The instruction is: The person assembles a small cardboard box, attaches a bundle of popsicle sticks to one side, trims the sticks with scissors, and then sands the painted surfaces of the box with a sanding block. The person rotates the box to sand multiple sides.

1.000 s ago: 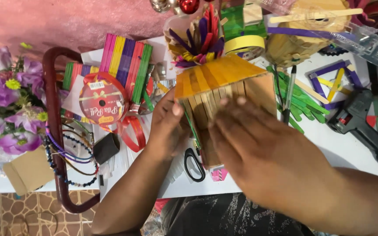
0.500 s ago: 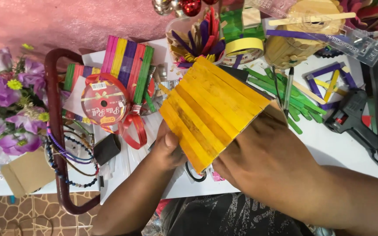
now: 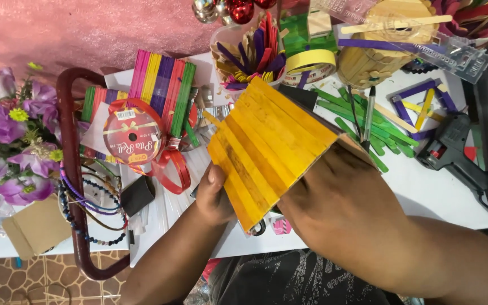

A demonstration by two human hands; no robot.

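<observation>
Yellow craft-stick panel (image 3: 266, 148) held tilted above the white table (image 3: 425, 186), left hand (image 3: 214, 195) clamped on its lower edge, right hand (image 3: 340, 209) gripping the near corner; judgement: support both edges evenly, avoid flexing glued joints while turning.

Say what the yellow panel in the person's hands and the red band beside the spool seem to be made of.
Yellow panel: flat wooden craft sticks side by side, painted matt yellow-orange; seams and grain streaks show. Red band: probably satin ribbon, since it curls in glossy loops by its spool. Left hand and right hand grip the panel.
</observation>
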